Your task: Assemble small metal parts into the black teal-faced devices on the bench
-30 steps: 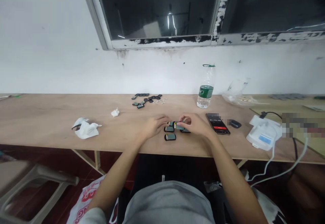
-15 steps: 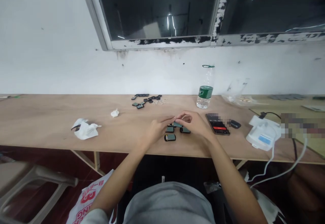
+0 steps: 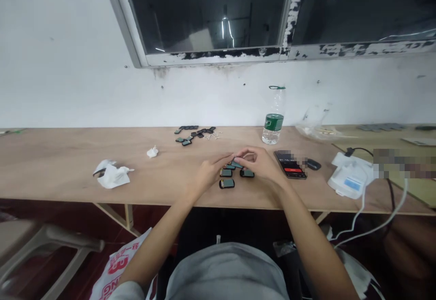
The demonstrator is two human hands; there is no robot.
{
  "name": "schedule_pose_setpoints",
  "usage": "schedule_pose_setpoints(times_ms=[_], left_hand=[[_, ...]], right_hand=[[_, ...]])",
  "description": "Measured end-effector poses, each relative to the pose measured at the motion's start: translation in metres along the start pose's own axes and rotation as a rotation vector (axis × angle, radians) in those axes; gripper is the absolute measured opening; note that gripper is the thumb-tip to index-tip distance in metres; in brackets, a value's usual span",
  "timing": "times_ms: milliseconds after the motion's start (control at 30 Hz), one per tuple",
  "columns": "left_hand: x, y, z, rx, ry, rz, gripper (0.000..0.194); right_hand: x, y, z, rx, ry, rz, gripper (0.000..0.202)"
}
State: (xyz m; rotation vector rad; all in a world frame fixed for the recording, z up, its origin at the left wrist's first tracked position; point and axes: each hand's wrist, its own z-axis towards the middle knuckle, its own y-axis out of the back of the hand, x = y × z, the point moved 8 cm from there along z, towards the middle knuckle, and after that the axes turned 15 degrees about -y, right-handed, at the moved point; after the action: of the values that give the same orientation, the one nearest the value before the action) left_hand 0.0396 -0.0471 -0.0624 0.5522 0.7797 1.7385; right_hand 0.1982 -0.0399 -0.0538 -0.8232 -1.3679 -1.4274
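Observation:
My left hand (image 3: 210,173) and my right hand (image 3: 256,163) meet at the fingertips over the middle of the table. Between them is a small black-cased module (image 3: 237,164) with a grey-green flat face, largely covered by fingers. The right thumb and index finger pinch it, while the left fingers press together at its far left end. Just below lie similar modules: one at the left (image 3: 226,173), one under my right hand (image 3: 247,173), and one nearer the edge (image 3: 226,184). Another is partly hidden beneath the held one. Fine details are too small to tell.
More black modules (image 3: 186,141) and small white bits (image 3: 211,135) lie at the back. A water bottle (image 3: 273,125), a phone (image 3: 291,166) and a white cabled box (image 3: 349,179) stand to the right. Crumpled tissues (image 3: 114,176) lie left. The table's front edge (image 3: 204,206) is close.
The view has shifted slightly. Both hands stay together at nearly the same place, and the module between the fingertips appears a little more tilted and more visible.

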Motion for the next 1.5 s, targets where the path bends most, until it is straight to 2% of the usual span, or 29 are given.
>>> schedule_pose_setpoints(times_ms=[200, 333, 433, 533, 633, 767, 900, 1000, 1167, 1233, 1300, 1367, 1500], left_hand=[[-0.004, 0.003, 0.003, -0.003, -0.031, -0.01, 0.043], [0.002, 0.008, 0.002, -0.032, 0.039, -0.044, 0.036], [0.019, 0.013, -0.002, -0.005, 0.149, -0.076, 0.035], [0.045, 0.017, -0.012, 0.071, 0.268, -0.076, 0.033], [0.073, 0.017, -0.028, 0.179, 0.358, -0.026, 0.028], [0.103, 0.006, -0.056, 0.352, 0.484, -0.002, 0.018], [0.119, -0.007, -0.075, 0.4, 0.564, -0.062, 0.028], [0.121, -0.015, -0.077, 0.38, 0.554, -0.164, 0.035], [0.117, -0.013, -0.072, 0.339, 0.492, -0.28, 0.04], [0.116, -0.006, -0.069, 0.33, 0.461, -0.249, 0.034], [0.115, 0.002, -0.066, 0.328, 0.428, -0.204, 0.03], [0.112, 0.007, -0.064, 0.338, 0.397, -0.171, 0.027], [0.107, 0.011, -0.06, 0.353, 0.355, -0.141, 0.028]], right_hand=[[-0.003, -0.003, 0.001, 0.017, -0.016, 0.014, 0.034], [-0.003, -0.003, 0.001, 0.011, -0.051, -0.037, 0.031], [-0.002, 0.006, 0.0, -0.046, -0.049, -0.14, 0.027], [-0.008, 0.015, 0.001, -0.059, -0.052, -0.268, 0.022], [-0.028, 0.017, 0.005, 0.041, -0.098, -0.377, 0.017], [-0.055, 0.012, 0.009, 0.17, -0.201, -0.447, 0.011], [-0.063, 0.003, 0.008, 0.22, -0.277, -0.567, 0.007], [-0.057, 0.005, 0.005, 0.143, -0.308, -0.68, 0.009], [-0.029, 0.021, -0.005, -0.165, -0.248, -0.768, 0.017], [-0.019, 0.014, -0.007, -0.154, -0.174, -0.739, 0.018], [-0.016, -0.004, -0.007, -0.029, -0.116, -0.686, 0.015], [-0.017, -0.025, -0.005, 0.095, -0.088, -0.655, 0.011], [-0.028, -0.052, 0.0, 0.181, -0.077, -0.723, 0.008]])
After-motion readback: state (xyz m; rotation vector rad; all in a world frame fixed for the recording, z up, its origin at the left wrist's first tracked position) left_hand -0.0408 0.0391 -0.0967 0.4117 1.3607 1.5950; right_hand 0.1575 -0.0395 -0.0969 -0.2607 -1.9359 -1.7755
